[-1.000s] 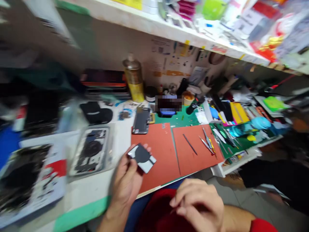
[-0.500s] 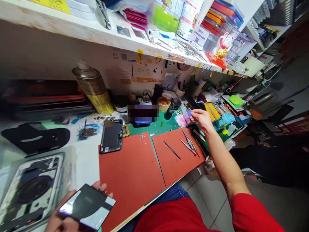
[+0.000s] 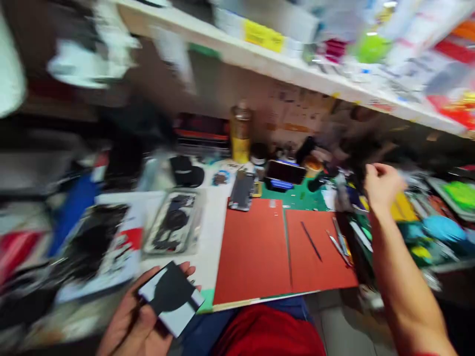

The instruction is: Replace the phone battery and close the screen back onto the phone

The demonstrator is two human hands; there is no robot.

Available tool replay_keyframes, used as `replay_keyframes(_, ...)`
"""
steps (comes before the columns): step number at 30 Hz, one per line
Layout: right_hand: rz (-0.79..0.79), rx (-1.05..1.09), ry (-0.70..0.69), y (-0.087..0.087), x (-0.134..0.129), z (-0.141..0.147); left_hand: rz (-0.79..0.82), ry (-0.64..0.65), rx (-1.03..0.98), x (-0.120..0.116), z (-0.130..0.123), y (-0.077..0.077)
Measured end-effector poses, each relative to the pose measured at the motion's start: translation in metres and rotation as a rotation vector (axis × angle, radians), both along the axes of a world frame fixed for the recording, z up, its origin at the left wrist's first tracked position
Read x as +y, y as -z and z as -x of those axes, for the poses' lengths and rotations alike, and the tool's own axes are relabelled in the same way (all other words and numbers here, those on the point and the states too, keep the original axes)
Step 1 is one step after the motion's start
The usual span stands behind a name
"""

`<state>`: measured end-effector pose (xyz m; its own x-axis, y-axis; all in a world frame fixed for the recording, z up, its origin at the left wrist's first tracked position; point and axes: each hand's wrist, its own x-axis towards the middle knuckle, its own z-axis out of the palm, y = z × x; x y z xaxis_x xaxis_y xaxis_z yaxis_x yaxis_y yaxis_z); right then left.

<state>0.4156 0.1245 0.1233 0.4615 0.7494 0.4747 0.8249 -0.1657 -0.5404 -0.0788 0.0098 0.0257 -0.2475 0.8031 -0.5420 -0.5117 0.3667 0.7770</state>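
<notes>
My left hand (image 3: pixel 143 316) grips a flat, rectangular black-and-silver block (image 3: pixel 171 297) with a dark rounded patch on its face, held in front of the bench's near edge. My right hand (image 3: pixel 384 185) is over the cluttered back right of the bench, fingers curled together; blur and angle hide whatever is in them. Beyond the red mat (image 3: pixel 256 252) lies a dark phone screen (image 3: pixel 242 190). A dark thin stick tool (image 3: pixel 310 241) and several slim tools (image 3: pixel 339 242) rest on the right red mat (image 3: pixel 297 272). An opened device housing (image 3: pixel 172 220) lies above my left hand.
A white shelf (image 3: pixel 297 74) with many goods overhangs the bench. At the back stand a yellow spray can (image 3: pixel 240 133) and a phone on a blue stand (image 3: pixel 284 175). Blurred parts and a blue panel (image 3: pixel 74 207) crowd the left; a light-blue lid (image 3: pixel 443 228) is at the right.
The view has swung left, showing more of the left side. My right hand has left the pink-and-purple sheet it was touching and is now curled. My left hand still holds the block.
</notes>
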Motion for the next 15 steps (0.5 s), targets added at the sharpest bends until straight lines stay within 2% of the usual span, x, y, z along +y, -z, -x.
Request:
replay_keyframes(2,-0.119,-0.079,0.042,0.012,-0.009,0.042,-0.03,-0.081,-0.021,-0.006,0.004,-0.012)
replay_keyframes(3,-0.109,-0.1,-0.058,0.018,-0.017,0.067,-0.052,-0.109,-0.015,-0.009,0.009,-0.016)
replay_keyframes(5,-0.055,-0.214,-0.504,0.024,-0.033,0.122,-0.114,-0.173,0.004,-0.016,0.021,-0.019)
replay_keyframes(6,-0.01,-0.185,-0.774,0.024,-0.039,0.15,-0.149,-0.205,0.016,-0.021,0.028,-0.02)
replay_keyframes(7,0.027,-0.164,-0.991,0.023,-0.042,0.178,-0.183,-0.237,0.027,-0.026,0.035,-0.02)
replay_keyframes(8,0.044,-0.166,-1.15,0.02,-0.039,0.205,-0.213,-0.268,0.037,-0.032,0.041,-0.02)
replay_keyframes(10,0.069,-0.252,-1.357,0.015,-0.019,0.256,-0.246,-0.304,0.047,-0.041,0.052,-0.018)
replay_keyframes(12,0.1,-0.427,-1.507,0.013,0.016,0.304,-0.248,-0.323,0.046,-0.047,0.06,-0.016)
replay_keyframes(15,0.202,-0.731,-1.641,0.017,0.071,0.377,-0.227,-0.361,0.033,-0.052,0.068,-0.015)
